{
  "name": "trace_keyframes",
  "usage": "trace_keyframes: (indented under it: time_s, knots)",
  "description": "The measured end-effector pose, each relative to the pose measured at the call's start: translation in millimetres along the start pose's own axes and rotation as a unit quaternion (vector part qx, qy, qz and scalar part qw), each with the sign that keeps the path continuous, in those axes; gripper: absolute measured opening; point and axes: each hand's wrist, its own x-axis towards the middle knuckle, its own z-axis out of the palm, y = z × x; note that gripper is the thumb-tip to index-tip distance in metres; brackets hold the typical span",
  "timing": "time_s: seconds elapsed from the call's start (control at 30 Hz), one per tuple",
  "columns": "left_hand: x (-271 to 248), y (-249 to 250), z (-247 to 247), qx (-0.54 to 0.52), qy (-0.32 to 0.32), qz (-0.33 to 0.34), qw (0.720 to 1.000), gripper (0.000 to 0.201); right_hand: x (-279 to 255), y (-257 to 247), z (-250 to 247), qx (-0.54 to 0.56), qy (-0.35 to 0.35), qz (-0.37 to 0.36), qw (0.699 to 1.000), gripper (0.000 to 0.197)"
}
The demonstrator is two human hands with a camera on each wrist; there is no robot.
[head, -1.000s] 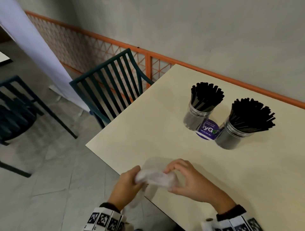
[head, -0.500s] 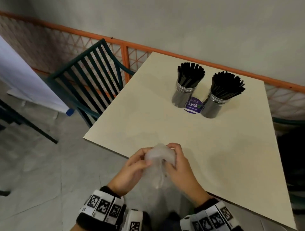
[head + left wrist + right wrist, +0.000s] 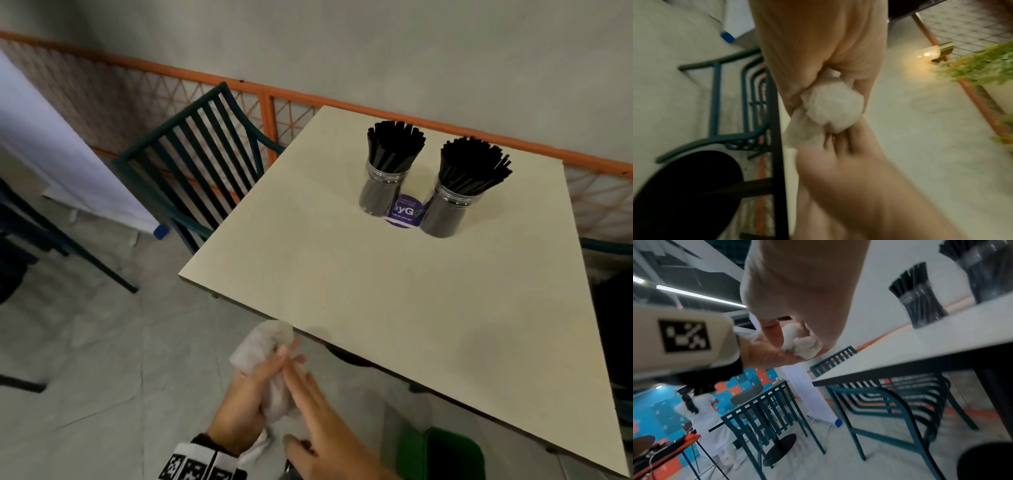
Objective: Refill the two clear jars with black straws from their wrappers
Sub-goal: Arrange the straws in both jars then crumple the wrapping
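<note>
Both jars [image 3: 383, 186] at 1 o'clock look full; my left hand [image 3: 239, 407] squeezes the crumpled wrapper [image 3: 262, 346], my right hand [image 3: 325, 421] flat against it. Next: discard it.

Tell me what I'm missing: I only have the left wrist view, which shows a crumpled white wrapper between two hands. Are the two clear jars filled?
Observer: Yes. In the head view the left clear jar and the right clear jar are both packed with thin black straws.
Reviewer: Where do the jars stand?
Observer: Upright at the far end of the square cream table, with a round purple sticker between them.
Reviewer: Are the hands over the table?
Observer: No, they are just off its near edge, above the floor. The left hand grips the crumpled white wrapper, and the right hand lays straight fingers against it.
</note>
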Motion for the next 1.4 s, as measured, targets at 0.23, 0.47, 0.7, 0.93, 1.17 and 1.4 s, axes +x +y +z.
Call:
trace_keyframes:
  time_s: [0.23, 0.47, 0.7, 0.93, 1.17, 1.4]
  knots:
    - [-17.3, -44.6, -131.2, 0.138, 0.227, 0.061, 0.962, 0.019, 9.2, 80.8, 51.2, 0.000, -0.088, 0.140, 0.986, 0.023]
    - [-28.5, -106.7, -248.5, 0.252, 0.291, -0.081, 0.919, 0.018, 64.0, 172.5, 115.7, -0.210, -0.263, 0.248, 0.908, 0.030]
    - [-41.8, -182.5, -367.6, 0.298, 0.297, -0.191, 0.887, 0.036, 136.8, 278.2, 225.1, -0.359, -0.370, 0.230, 0.825, 0.032]
    - [-25.9, -299.1, -483.6, 0.281, 0.361, -0.219, 0.862, 0.069, 198.5, 421.6, 347.2, -0.467, -0.433, 0.137, 0.758, 0.042]
    - [12.0, -380.0, -528.1, 0.269, 0.410, -0.217, 0.844, 0.050, 252.3, 535.6, 414.0, -0.541, -0.463, 0.148, 0.686, 0.042]
    - [53.3, -367.8, -518.5, 0.307, 0.377, -0.162, 0.859, 0.072, 255.4, 514.2, 390.1, -0.475, -0.371, 0.136, 0.786, 0.040]
